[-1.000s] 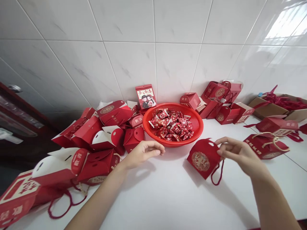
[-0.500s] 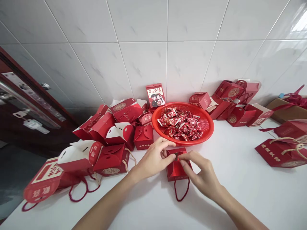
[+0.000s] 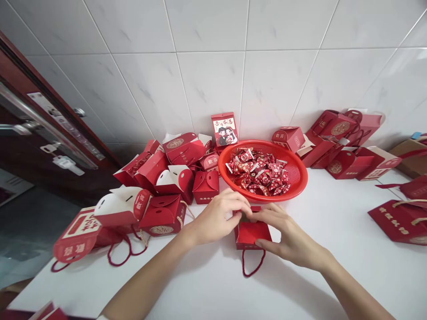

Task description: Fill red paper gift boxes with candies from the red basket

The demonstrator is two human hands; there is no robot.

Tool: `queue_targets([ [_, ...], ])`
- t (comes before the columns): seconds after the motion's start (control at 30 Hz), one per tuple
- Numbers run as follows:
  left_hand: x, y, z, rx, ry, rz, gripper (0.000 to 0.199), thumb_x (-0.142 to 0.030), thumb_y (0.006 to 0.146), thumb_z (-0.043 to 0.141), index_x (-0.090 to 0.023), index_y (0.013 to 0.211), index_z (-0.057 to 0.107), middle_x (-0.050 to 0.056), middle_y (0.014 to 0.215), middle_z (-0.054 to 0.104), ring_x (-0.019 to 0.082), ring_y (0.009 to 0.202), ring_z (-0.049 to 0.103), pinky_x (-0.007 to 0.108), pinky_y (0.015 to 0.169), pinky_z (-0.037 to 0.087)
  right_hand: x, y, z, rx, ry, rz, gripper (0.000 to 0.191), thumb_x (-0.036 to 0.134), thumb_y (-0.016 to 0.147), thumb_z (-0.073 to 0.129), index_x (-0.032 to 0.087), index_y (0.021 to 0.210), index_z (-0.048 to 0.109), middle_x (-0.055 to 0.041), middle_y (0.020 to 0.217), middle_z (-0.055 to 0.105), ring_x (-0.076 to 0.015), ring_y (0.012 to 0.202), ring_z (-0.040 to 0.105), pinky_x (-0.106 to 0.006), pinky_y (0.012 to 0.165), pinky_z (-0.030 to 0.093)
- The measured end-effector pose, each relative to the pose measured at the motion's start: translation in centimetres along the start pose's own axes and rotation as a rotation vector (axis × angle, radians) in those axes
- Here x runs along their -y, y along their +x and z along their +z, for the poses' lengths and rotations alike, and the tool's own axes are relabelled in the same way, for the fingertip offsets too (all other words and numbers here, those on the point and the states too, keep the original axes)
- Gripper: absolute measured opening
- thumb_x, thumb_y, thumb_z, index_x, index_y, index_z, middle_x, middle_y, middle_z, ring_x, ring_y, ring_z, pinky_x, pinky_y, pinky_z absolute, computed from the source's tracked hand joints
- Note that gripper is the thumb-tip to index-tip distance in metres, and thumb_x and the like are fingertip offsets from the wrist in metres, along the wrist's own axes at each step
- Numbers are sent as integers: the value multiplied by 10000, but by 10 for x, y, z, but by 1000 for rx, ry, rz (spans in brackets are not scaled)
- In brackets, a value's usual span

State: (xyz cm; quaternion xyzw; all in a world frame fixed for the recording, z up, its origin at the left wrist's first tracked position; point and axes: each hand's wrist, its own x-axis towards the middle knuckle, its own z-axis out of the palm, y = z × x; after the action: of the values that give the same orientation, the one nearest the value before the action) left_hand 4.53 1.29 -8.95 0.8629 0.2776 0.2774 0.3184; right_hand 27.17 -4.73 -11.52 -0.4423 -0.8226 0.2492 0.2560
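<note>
A red basket is standing near the rear edge of the white table and is containing a heap of wrapped red sweets. An open red box is sitting between this basket and the front edge, with its red interior showing and a dark red cord loop lying toward the front edge. The left hand is resting at the box's rear left corner, fingers partly bent; you cannot tell whether the fingertips are pinching a flap. The right hand is resting on the box with thumb and fingers well apart, the thumb touching the right side and the fingers lying over the rear rim. Other red boxes are standing toward the left edge, 1 of them showing white-lined flaps. An upright box bearing 2 cartoon figures is standing at the rear edge.
</note>
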Motion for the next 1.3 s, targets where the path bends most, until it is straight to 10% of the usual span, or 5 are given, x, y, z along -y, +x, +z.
queue_targets([
  [0.23,-7,-5,-11,288,290,-15,500,60,787,420,-218,1002,776,12,1060,796,227,1000,636,389,979,450,-4,-2,2,-4,65,-65,491,96,876,680,269,1330,611,-74,1093,651,-233,974,589,-398,865,535],
  [0.7,-15,-4,2,192,256,-234,375,-287,933,611,-228,1303,630,86,1411,615,297,1320,549,441,1070,441,6,-10,10,-56,115,-396,350,29,905,551,242,1116,732,-88,1101,667,-220,1021,582,-391,864,496],
  [0.97,-23,-8,0,298,218,-237,590,-382,831,750,-255,1377,566,80,1443,533,313,1221,534,486,1048,397,2,5,5,-69,197,-255,304,166,954,583,185,661,658,-69,890,649,-181,844,580,-321,733,500],
  [1.17,-25,-8,2,322,245,-256,655,-351,748,821,-209,1336,568,106,1412,533,314,1167,523,480,1033,399,2,15,5,35,-132,-366,72,189,890,644,195,894,717,-70,965,701,-273,1104,579,-488,1033,442],
  [1.3,-27,-9,1,313,273,-293,650,-394,740,825,-246,1324,579,86,1300,563,312,1101,525,467,975,430,3,8,-1,-64,-259,-381,88,259,896,679,185,915,723,-108,1010,655,-288,1102,573,-464,953,482],
])
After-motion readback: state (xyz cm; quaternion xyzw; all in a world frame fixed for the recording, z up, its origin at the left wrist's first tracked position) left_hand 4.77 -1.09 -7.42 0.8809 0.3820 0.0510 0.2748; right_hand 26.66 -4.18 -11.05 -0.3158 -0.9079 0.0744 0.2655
